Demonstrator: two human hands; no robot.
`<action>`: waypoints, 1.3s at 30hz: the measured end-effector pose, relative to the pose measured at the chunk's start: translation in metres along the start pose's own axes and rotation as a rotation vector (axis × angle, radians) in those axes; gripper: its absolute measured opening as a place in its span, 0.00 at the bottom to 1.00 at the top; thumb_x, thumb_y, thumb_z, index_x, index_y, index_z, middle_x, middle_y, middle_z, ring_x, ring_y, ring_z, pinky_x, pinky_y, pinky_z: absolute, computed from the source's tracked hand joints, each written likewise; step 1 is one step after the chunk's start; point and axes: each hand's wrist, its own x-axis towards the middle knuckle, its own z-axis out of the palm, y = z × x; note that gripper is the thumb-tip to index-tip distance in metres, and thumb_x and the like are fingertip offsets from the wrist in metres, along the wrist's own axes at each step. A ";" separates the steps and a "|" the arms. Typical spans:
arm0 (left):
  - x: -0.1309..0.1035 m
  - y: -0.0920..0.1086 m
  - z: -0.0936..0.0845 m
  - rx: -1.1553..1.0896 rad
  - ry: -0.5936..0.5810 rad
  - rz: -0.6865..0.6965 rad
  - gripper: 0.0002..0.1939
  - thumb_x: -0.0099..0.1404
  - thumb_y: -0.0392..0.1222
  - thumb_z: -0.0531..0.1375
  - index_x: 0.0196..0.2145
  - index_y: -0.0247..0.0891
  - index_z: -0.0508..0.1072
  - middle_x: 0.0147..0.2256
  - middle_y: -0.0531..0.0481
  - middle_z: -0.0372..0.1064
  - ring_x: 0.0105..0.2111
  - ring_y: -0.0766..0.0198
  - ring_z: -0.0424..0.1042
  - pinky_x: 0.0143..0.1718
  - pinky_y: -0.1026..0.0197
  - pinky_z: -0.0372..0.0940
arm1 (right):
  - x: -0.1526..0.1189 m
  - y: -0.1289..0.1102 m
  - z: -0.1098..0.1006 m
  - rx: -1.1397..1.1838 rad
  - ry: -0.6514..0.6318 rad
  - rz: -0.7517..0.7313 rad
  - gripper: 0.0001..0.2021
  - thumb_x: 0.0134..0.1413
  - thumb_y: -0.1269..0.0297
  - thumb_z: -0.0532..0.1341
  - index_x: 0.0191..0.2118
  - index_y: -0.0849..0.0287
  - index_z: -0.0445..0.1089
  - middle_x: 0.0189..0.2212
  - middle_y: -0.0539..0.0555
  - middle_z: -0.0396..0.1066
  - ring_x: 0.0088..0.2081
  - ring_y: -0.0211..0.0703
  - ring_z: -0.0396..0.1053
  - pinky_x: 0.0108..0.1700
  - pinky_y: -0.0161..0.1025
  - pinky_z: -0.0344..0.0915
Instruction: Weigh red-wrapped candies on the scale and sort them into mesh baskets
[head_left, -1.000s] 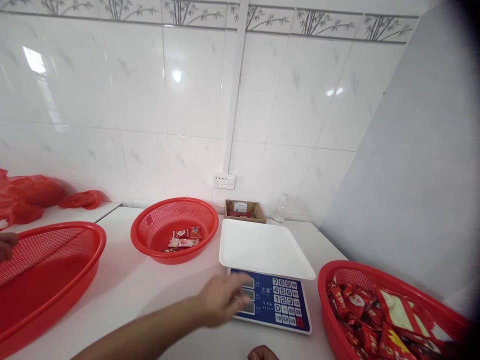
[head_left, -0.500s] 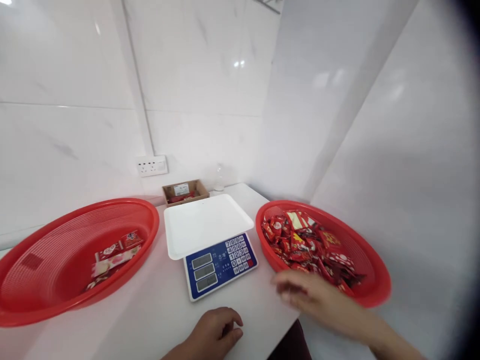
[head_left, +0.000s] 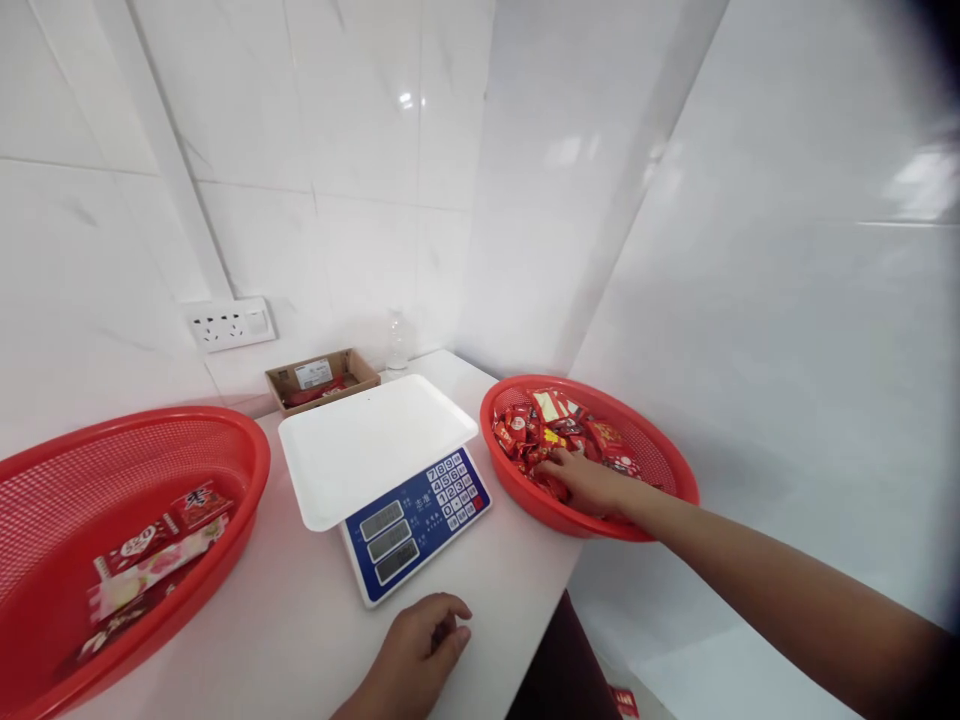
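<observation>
My right hand is inside the right red basket, palm down on a heap of small red wrapped packets. Its visible fingers reach out over the packets, and the fingertips are partly lost among them. My left hand rests near the front of the table, thumb and forefinger apart, nothing between them. Just beyond it stands a digital scale with a blue keypad panel and a bare white weighing tray.
A larger red basket at the left holds several packets, among them a red packet. Behind the scale are a cardboard box and a clear bottle. A wall socket and white walls bound the table.
My right hand has moved from in front of the right basket into it, onto the packets. The view has swung right. My left hand stays by the scale.
</observation>
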 end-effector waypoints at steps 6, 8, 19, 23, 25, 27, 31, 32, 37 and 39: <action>0.001 -0.004 0.001 -0.009 -0.013 0.014 0.10 0.59 0.44 0.51 0.36 0.41 0.69 0.26 0.53 0.63 0.27 0.66 0.62 0.29 0.67 0.57 | 0.013 0.015 -0.021 0.123 0.105 -0.065 0.19 0.41 0.79 0.55 0.40 0.54 0.70 0.38 0.51 0.71 0.40 0.44 0.67 0.40 0.34 0.60; 0.001 -0.005 0.001 -0.016 -0.014 0.011 0.10 0.59 0.44 0.51 0.36 0.41 0.69 0.26 0.53 0.63 0.26 0.66 0.61 0.28 0.67 0.57 | 0.017 0.021 -0.029 0.167 0.169 -0.047 0.19 0.43 0.78 0.55 0.42 0.54 0.69 0.39 0.50 0.71 0.39 0.43 0.68 0.40 0.33 0.60; 0.001 -0.007 0.002 -0.076 -0.025 0.006 0.12 0.60 0.45 0.51 0.37 0.39 0.69 0.26 0.53 0.61 0.25 0.67 0.60 0.27 0.67 0.57 | 0.013 0.037 -0.063 0.499 0.112 -0.019 0.31 0.49 0.57 0.58 0.59 0.58 0.52 0.51 0.58 0.64 0.49 0.49 0.63 0.45 0.40 0.63; 0.002 -0.010 0.002 -0.091 -0.021 0.018 0.12 0.60 0.45 0.51 0.38 0.39 0.69 0.26 0.53 0.62 0.25 0.68 0.61 0.27 0.67 0.57 | -0.002 0.037 -0.048 0.248 -0.240 0.052 0.37 0.37 0.53 0.65 0.55 0.60 0.58 0.43 0.59 0.69 0.45 0.57 0.65 0.45 0.45 0.63; 0.002 -0.011 0.002 -0.087 -0.019 0.021 0.11 0.60 0.44 0.51 0.37 0.39 0.69 0.26 0.53 0.62 0.25 0.68 0.61 0.27 0.67 0.57 | -0.007 0.033 -0.034 0.130 -0.241 0.114 0.36 0.33 0.55 0.66 0.53 0.61 0.61 0.41 0.60 0.69 0.42 0.58 0.67 0.42 0.46 0.64; 0.002 -0.011 0.002 -0.078 -0.013 0.026 0.11 0.60 0.44 0.51 0.38 0.39 0.69 0.26 0.53 0.62 0.25 0.68 0.61 0.27 0.67 0.57 | -0.011 0.027 -0.021 0.094 -0.193 0.145 0.34 0.35 0.58 0.65 0.53 0.62 0.59 0.39 0.60 0.70 0.39 0.56 0.68 0.37 0.44 0.64; 0.001 -0.011 0.003 -0.084 -0.009 0.028 0.11 0.60 0.43 0.51 0.37 0.39 0.69 0.25 0.54 0.61 0.25 0.68 0.61 0.27 0.67 0.57 | -0.013 0.025 -0.012 0.210 -0.137 0.142 0.28 0.42 0.63 0.60 0.52 0.59 0.56 0.30 0.53 0.71 0.29 0.46 0.69 0.28 0.36 0.62; 0.001 -0.011 0.003 -0.089 -0.012 0.026 0.11 0.60 0.43 0.51 0.37 0.39 0.69 0.25 0.54 0.61 0.24 0.68 0.61 0.27 0.67 0.58 | -0.012 0.027 -0.013 0.248 -0.115 0.127 0.25 0.42 0.64 0.60 0.50 0.58 0.57 0.29 0.51 0.70 0.29 0.44 0.69 0.28 0.35 0.62; 0.002 -0.011 0.003 -0.105 -0.021 0.010 0.11 0.59 0.43 0.52 0.37 0.38 0.69 0.25 0.54 0.61 0.24 0.68 0.61 0.27 0.67 0.58 | -0.006 0.044 -0.029 0.288 0.093 0.060 0.12 0.44 0.69 0.56 0.38 0.55 0.64 0.34 0.50 0.70 0.35 0.43 0.68 0.33 0.33 0.63; 0.003 -0.012 0.003 -0.111 -0.019 0.012 0.11 0.60 0.43 0.52 0.37 0.38 0.69 0.25 0.54 0.61 0.24 0.68 0.61 0.27 0.67 0.58 | -0.003 0.047 -0.035 0.255 0.204 0.085 0.10 0.44 0.70 0.55 0.36 0.54 0.65 0.35 0.50 0.70 0.36 0.43 0.68 0.34 0.34 0.63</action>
